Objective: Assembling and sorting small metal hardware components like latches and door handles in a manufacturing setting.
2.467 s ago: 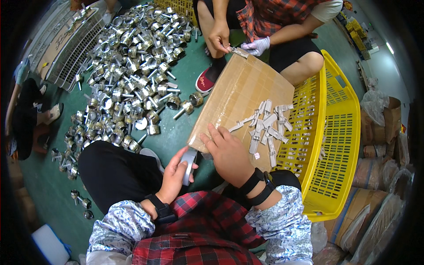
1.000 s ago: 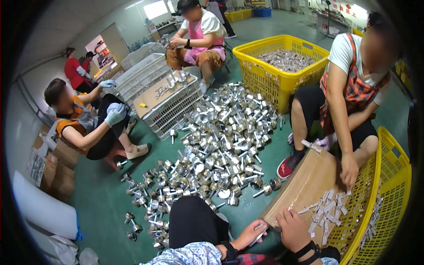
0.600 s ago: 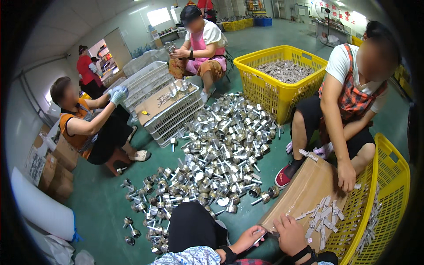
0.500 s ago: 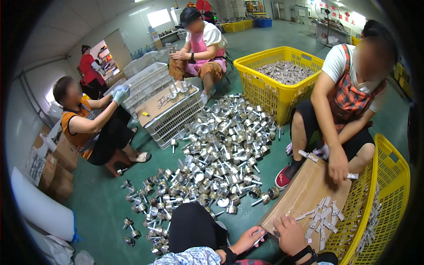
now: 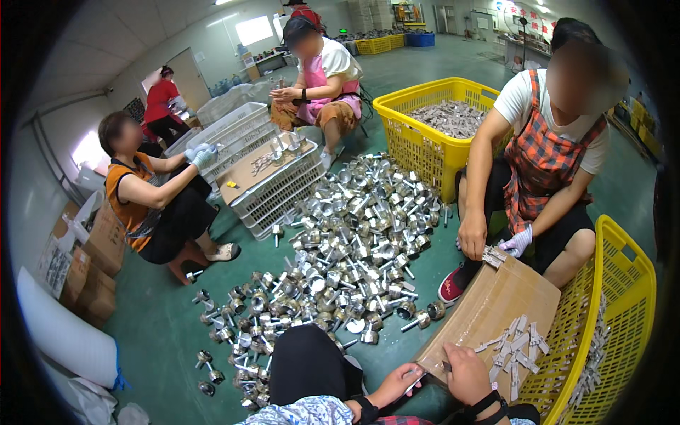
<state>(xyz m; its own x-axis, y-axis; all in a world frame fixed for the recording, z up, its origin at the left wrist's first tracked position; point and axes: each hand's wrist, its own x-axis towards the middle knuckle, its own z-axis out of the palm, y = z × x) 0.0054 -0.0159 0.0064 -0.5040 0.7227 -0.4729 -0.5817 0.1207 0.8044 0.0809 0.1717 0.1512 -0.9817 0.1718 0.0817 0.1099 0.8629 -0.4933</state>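
My left hand [image 5: 398, 383] is closed at the near left corner of a flat cardboard box [image 5: 473, 312], with a sliver of something light and shiny at its fingertips. Beside it, my right hand [image 5: 467, 374] rests on the box's near end, its fingers curled together at a small dark piece that is mostly hidden. Several flat grey metal clips [image 5: 516, 347] lie loosely on the cardboard, to the right of my right hand. At the box's far end, a co-worker's bare hand [image 5: 472, 235] and gloved hand [image 5: 518, 241] are by more of these clips [image 5: 494, 257].
A big pile of metal cups with bolt stems [image 5: 361, 241] covers the floor ahead. A yellow crate [image 5: 615, 283] stands close on my right; another yellow crate [image 5: 425, 142], filled with clips, stands farther off. Two co-workers sit by stacked white crates [image 5: 280, 202].
The co-worker on the right has drawn the bare hand back from the middle of the cardboard to its far end and sits more upright. My hands have barely moved.
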